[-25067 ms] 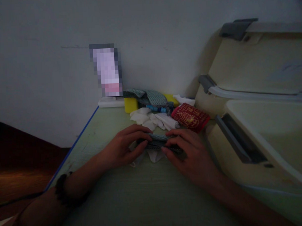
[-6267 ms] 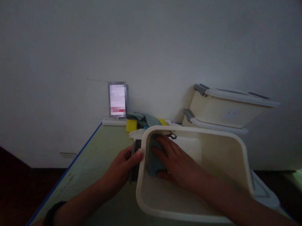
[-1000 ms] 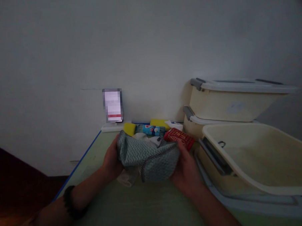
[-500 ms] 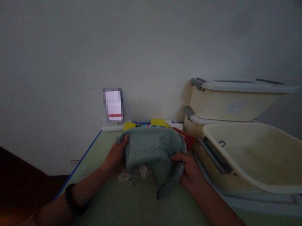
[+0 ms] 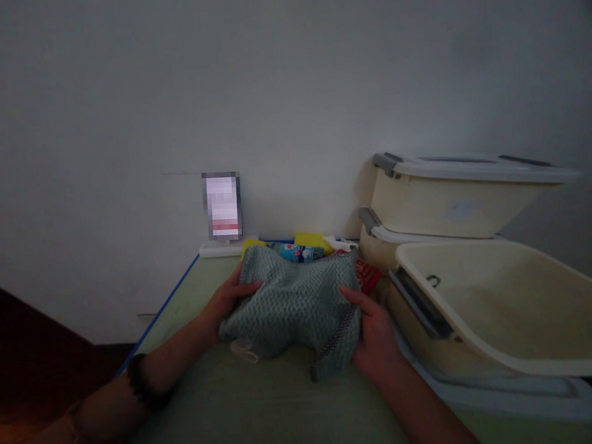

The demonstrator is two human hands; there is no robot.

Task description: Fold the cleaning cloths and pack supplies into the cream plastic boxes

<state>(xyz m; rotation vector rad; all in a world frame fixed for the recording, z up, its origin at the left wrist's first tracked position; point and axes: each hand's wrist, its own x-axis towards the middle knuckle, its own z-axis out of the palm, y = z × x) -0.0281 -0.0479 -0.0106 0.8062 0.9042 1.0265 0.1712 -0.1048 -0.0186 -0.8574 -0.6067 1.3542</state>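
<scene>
A grey-green textured cloth with a dark stitched edge is held up in front of me, above the table. My left hand grips its left side, thumb on the face of the cloth and fingers hidden behind. On the other side, my right hand pinches it near the stitched edge, again with the thumb in front. One lower corner of the cloth hangs down by my right hand. Beneath its lower left edge a pale looped strap shows on the table.
Behind the cloth lie a blue-labelled item, yellow things and a red packet. A blurred-out screen stands on the green table at the back. To the right are an open cream bin and stacked lidded bins.
The cloth's upper middle has sagged, showing more of the blue-labelled item behind. My left hand has shifted slightly down and left, its thumb further over the cloth.
</scene>
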